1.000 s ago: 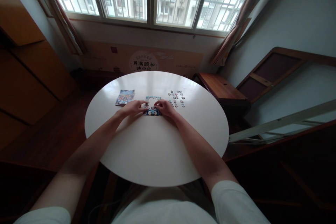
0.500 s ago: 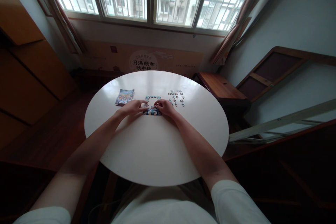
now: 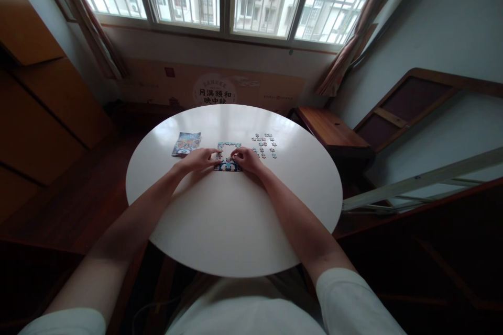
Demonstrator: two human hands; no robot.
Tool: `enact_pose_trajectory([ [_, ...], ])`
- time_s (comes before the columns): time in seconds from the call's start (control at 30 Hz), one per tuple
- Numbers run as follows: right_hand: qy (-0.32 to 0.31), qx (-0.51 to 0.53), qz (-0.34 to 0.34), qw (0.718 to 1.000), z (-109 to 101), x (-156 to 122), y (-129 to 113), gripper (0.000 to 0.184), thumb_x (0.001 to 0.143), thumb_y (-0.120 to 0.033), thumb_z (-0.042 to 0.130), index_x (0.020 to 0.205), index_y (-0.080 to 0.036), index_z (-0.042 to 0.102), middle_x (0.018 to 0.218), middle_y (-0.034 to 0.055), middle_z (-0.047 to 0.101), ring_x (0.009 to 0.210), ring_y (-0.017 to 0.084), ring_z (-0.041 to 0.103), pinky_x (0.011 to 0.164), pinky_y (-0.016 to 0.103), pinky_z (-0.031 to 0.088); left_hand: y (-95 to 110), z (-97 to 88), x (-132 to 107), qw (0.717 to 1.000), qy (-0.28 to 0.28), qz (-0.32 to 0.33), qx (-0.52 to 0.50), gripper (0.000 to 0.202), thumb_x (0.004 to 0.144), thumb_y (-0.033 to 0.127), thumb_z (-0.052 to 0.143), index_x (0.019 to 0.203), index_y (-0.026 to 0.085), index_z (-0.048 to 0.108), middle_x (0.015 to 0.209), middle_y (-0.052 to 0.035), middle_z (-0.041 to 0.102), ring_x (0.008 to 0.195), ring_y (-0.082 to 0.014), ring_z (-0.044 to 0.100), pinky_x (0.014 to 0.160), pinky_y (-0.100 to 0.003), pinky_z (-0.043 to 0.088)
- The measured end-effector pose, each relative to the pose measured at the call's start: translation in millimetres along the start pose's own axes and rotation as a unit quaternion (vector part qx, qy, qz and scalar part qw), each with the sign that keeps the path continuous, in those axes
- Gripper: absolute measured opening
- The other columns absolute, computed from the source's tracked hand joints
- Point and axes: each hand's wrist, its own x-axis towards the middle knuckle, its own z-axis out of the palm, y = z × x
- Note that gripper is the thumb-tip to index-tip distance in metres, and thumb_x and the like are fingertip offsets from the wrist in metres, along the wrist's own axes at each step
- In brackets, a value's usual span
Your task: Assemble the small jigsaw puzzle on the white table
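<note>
A partly assembled jigsaw puzzle lies on the white table, with a blue border and a bare area in its middle. At its left edge rests my left hand, thumb and fingers apart, touching the frame and holding nothing. Over the right side is my right hand, its thumb and fingertips pinched together at the inner area on a small puzzle piece, mostly hidden by the fingers. Several loose puzzle pieces are spread to the right of that hand.
A crumpled printed picture sheet or bag lies left of the puzzle. The round white table has a curved edge close to my body. Beyond it on the right stands a wooden bench or side table.
Both hands stay in nearly the same place on the puzzle. The whole view has shifted very slightly; nothing else visibly moved.
</note>
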Motion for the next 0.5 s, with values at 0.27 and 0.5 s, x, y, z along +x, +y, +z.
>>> enact_pose_trajectory([
  [0.27,-0.003,0.002,0.003,1.000,-0.8,-0.9,-1.4,0.021,0.082,-0.016,0.059,0.093,-0.020,0.076,0.079,0.0013,0.065,0.072,0.013,0.056,0.071,0.023,0.041,-1.1,-0.2,0.3,1.000,-0.002,0.005,0.002,0.065,0.085,0.060,0.053,0.134,0.019,0.061,0.074,-0.0029,0.068,0.064,-0.0168,0.058,0.058,-0.024,0.033],
  [0.5,0.000,0.002,-0.003,1.000,0.0,-0.5,-0.1,0.021,0.082,-0.016,0.059,0.093,-0.019,0.076,0.079,0.0015,0.064,0.072,0.013,0.055,0.072,0.023,0.041,3.3,-3.2,-1.5,1.000,-0.012,-0.002,0.008,0.064,0.085,0.059,0.053,0.134,0.019,0.061,0.076,-0.0031,0.069,0.065,-0.0165,0.058,0.058,-0.024,0.033],
])
